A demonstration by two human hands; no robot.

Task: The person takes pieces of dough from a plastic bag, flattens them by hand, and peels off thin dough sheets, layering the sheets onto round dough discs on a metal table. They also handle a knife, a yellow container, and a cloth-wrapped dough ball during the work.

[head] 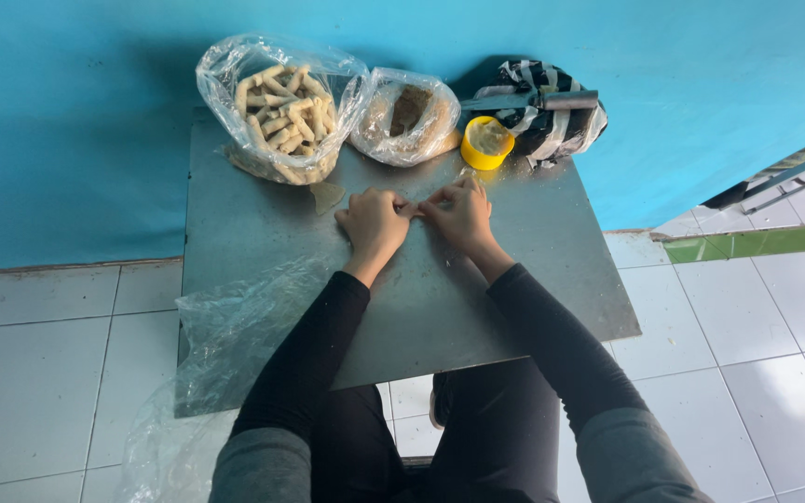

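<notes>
— What is sitting along the far edge of the flat grey metal tabletop (pixel 514 279)?

— Four containers are standing there. One clear plastic bag of pale rolled dough sticks (pixel 281 107) is gaping open at the left. Just beside it, one smaller clear plastic bag of brownish filling (pixel 406 116) is lying open. One small round yellow plastic cup (pixel 487 142) is holding something pale, and one black-and-white striped plastic bag (pixel 542 121) is sitting behind it, its contents hidden.

— And the hands?

— The left hand (pixel 374 224) and the right hand (pixel 459 213) are meeting, touching, at the middle of the tabletop. Each grip is pinching closed on one thin pale piece of dough (pixel 414 208), mostly hidden between the fingertips.

— Anything else?

— One loose crumpled clear plastic sheet (pixel 235 345) is hanging over the tabletop's near left corner.
</notes>
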